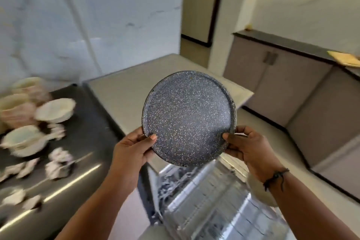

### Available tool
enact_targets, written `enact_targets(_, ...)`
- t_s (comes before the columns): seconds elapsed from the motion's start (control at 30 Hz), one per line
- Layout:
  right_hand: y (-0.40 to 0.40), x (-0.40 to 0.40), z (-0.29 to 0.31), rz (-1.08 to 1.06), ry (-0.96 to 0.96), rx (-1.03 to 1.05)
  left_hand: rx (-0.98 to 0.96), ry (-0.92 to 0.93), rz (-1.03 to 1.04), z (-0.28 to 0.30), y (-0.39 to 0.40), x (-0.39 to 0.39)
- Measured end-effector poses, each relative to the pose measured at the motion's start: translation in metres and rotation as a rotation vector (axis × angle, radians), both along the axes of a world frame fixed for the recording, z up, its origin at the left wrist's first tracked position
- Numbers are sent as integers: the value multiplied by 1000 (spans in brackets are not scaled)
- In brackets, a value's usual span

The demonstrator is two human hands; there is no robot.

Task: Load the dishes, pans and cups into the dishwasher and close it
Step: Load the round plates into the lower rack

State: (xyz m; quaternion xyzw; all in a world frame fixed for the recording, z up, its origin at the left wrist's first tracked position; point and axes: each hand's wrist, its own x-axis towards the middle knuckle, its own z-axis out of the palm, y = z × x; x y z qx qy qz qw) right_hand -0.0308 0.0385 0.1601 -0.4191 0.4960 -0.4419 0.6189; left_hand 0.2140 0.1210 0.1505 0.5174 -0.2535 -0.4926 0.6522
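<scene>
A: What are the hands gripping?
B: The left hand (pixel 134 147) is pinching the round speckled grey enamel plate (pixel 189 117) at eight o'clock, the right hand (pixel 246 145) at four.
A: And the open steel dishwasher (pixel 204 200)?
B: Waiting directly below, at six.

The pan (pixel 188 118) is dark blue-grey, flecked all over with white speckles. The bowls (pixel 55 110) are cream-white (blurred), on a dark steel counter (pixel 91 122); the cabinets (pixel 276 84) are greyish mauve with a black top, and the wristband (pixel 275 178) is black.
</scene>
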Motion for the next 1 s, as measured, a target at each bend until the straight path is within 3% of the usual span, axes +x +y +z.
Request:
enact_targets(0.27,-6,-157,-44,-354,38,109,232,-122,-447,-33,-114,-118)
enact_targets(0.5,0,-217,-85,-586,295,212,171,-231,-717,-70,-194,-199)
enact_targets(0.7,5,-247,-130,-597,1018,207,85,-602,-914,-136,-247,-260)
enact_targets(0.87,12,-265,-217,-607,1082,359,-94,-1093,-1101,-221,-250,-287)
enact_targets(1.0,19,-273,-311,-344,1169,486,-174,-1314,-1308,-306,-244,-286)
